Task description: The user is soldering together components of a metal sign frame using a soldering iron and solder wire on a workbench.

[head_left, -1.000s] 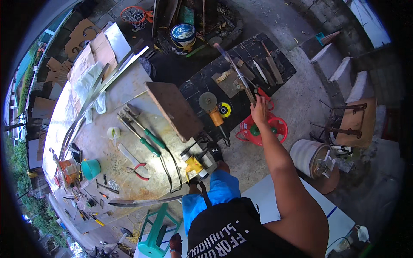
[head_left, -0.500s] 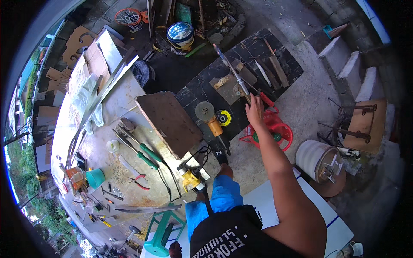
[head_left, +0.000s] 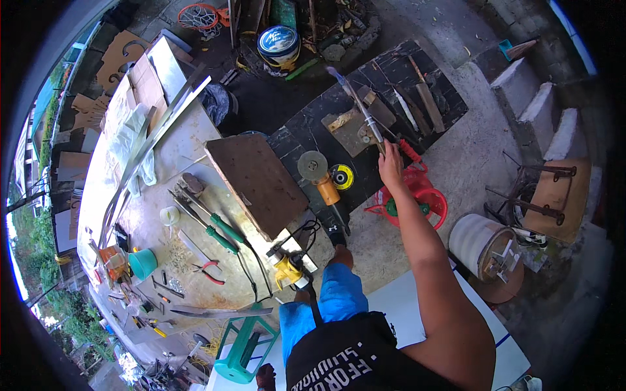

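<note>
My right hand (head_left: 391, 167) is closed round the near end of a long slim metal tool (head_left: 366, 117) with a bluish-purple far tip. The tool slants up and left over a black-topped table (head_left: 293, 140). Beneath it lies a flat metal piece (head_left: 352, 135). An angle grinder (head_left: 323, 182) and a yellow-centred disc (head_left: 341, 177) lie left of my hand. Close by on its right is a red handle (head_left: 411, 151). At the lower edge, a dark shape that looks like my left hand (head_left: 265, 376) is partly cut off; its fingers cannot be made out.
A red basin-like container (head_left: 430, 202) stands below my right forearm. The pale worktable (head_left: 189, 146) at left holds green-handled tongs (head_left: 222, 238), red-handled pliers (head_left: 212, 274) and a yellow power tool (head_left: 287, 272). A green stool (head_left: 238, 365) and a white drum (head_left: 476, 238) stand nearby.
My right hand and the tool have shifted slightly right and down in the picture, still held the same way. The whole view has moved a little too.
</note>
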Action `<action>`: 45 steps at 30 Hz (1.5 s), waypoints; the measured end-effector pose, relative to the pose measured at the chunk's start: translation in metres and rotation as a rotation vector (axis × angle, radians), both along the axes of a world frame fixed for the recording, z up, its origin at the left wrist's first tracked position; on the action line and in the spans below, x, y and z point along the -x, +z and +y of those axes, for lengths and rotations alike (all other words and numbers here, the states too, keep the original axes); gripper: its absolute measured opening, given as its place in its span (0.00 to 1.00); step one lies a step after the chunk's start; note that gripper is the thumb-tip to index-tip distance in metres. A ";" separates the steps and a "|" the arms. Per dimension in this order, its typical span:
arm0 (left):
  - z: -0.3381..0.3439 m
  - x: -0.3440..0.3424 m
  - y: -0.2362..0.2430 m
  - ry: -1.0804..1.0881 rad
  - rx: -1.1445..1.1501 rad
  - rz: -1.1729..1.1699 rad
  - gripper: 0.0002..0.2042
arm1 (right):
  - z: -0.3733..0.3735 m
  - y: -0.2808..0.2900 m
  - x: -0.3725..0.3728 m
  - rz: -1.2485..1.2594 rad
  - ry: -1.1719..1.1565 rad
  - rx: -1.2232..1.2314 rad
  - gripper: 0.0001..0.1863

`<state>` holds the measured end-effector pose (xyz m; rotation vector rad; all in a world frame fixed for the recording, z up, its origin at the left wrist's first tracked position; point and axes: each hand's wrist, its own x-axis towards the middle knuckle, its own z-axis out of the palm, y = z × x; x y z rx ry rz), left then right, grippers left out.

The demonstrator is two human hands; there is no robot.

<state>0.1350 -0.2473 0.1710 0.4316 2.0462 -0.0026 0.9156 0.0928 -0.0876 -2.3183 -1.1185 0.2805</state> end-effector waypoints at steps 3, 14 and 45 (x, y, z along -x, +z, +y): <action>-0.002 -0.003 0.000 0.022 0.036 0.017 0.16 | 0.000 0.000 -0.003 0.023 0.009 0.009 0.26; -0.002 -0.016 0.008 0.124 -0.013 -0.049 0.16 | -0.005 -0.002 -0.012 -0.001 0.055 -0.035 0.25; 0.013 -0.071 -0.023 -0.295 -0.068 0.121 0.23 | -0.010 0.121 0.081 0.025 0.020 -0.188 0.21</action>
